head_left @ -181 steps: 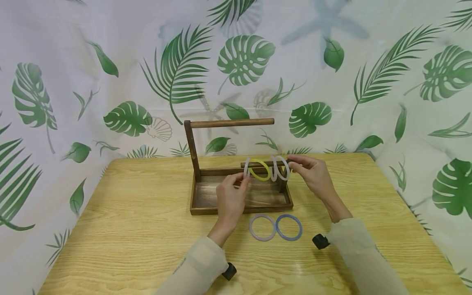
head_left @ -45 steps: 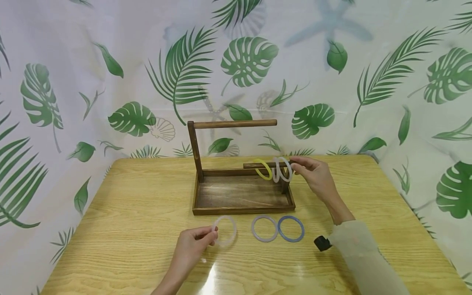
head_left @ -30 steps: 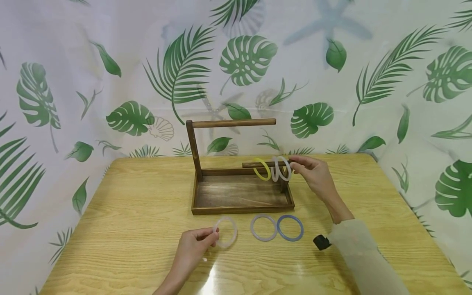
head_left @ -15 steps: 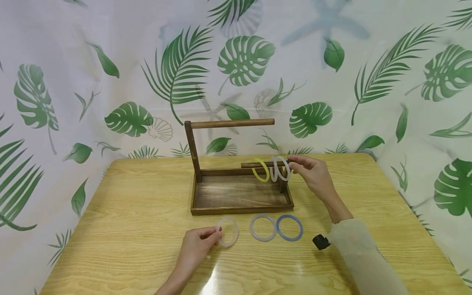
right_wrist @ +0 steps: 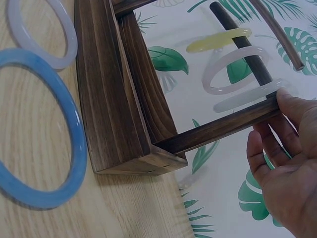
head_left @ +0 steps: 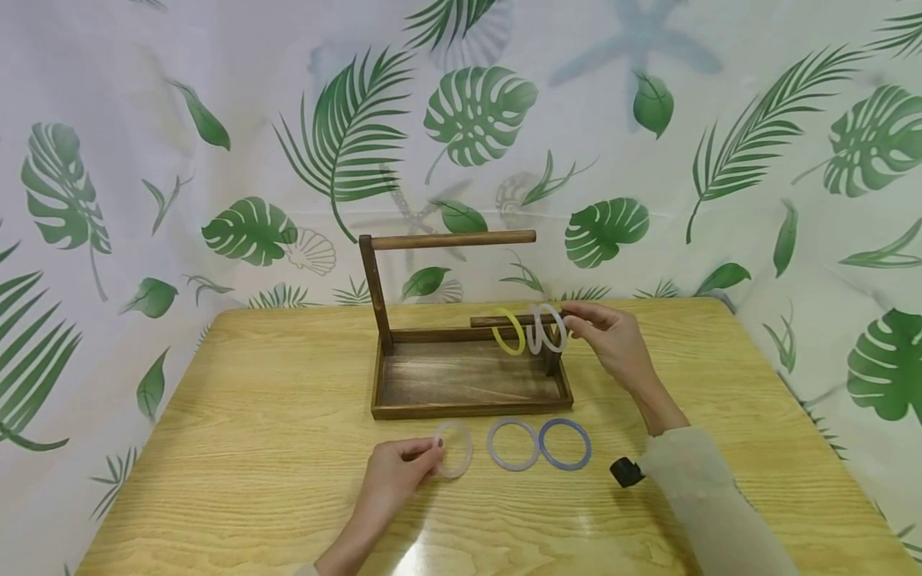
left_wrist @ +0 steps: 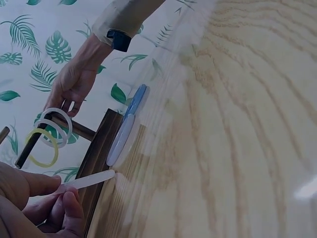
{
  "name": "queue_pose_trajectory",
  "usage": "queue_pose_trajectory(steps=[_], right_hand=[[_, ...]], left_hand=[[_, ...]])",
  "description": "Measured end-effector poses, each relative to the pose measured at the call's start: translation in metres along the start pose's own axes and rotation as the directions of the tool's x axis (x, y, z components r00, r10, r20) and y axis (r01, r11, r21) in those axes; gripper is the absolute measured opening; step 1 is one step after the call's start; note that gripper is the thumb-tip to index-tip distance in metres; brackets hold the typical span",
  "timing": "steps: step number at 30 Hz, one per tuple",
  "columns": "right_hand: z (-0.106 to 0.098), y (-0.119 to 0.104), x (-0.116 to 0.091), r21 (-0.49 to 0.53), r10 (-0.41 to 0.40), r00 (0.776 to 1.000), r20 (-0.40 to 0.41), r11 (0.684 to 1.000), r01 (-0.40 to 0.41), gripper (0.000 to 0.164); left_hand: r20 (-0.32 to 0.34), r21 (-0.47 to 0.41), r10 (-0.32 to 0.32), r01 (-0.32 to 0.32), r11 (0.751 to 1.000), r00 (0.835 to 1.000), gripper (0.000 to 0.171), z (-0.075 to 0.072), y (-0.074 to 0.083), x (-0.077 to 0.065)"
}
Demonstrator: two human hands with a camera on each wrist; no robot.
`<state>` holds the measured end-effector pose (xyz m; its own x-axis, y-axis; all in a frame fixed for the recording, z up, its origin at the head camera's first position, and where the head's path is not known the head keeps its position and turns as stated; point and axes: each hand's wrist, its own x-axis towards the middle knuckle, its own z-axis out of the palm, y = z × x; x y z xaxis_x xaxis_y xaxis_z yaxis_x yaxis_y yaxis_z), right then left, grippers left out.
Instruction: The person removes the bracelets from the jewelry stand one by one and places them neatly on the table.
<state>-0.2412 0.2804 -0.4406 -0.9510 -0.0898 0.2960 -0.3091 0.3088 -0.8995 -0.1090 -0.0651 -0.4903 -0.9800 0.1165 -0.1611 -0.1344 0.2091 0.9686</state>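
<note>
Clear ring is in my left hand, pinched between thumb and fingertips at its left edge, held up on edge just in front of the rack. Can't tell if its lower rim touches the tabletop.

My right hand has thumb and fingers clamped on the upper end of the short post, right side of the rack; the remaining fingers curl loosely below.

Lower bar runs left from that post and carries three hanging rings: yellow ring nearest the free end, pinkish ring in the middle, whitish ring by the post, close to my right fingertips. Upper bar comes off the tall post on the left, above the tray.

Two rings lie flat in front of the rack, right of the one I hold: lavender ring, then blue ring, touching side by side.

Black device at my right cuff, beige sleeve. Leaf-print cloth behind the wood-grain table.
</note>
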Motion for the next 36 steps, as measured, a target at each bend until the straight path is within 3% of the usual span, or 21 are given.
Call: queue_pose_trajectory(steps=[8, 15, 25, 36], right_hand=[[0.001, 0.001, 0.000, 0.003, -0.009, 1.000, -0.002, 1.000, 0.009, 0.036], [0.002, -0.002, 0.000, 0.013, -0.002, 1.000, -0.007, 1.000, 0.002, 0.034], [0.000, 0.003, 0.000, 0.013, -0.013, 1.000, -0.002, 1.000, 0.013, 0.035], [0.001, 0.003, 0.000, 0.036, -0.014, 1.000, -0.003, 0.999, 0.014, 0.036]], left_hand=[[0.025, 0.021, 0.042, -0.043, 0.999, 0.999, 0.028, 0.001, -0.001, 0.004], [0.028, 0.139, 0.093, -0.096, 0.986, 0.995, 0.026, 0.003, 0.000, 0.007], [-0.008, 0.192, 0.099, -0.095, 0.977, 0.995, 0.024, 0.005, 0.000, 0.012], [0.014, 0.235, 0.124, -0.124, 0.964, 0.992, 0.028, 0.006, 0.002, 0.011]])
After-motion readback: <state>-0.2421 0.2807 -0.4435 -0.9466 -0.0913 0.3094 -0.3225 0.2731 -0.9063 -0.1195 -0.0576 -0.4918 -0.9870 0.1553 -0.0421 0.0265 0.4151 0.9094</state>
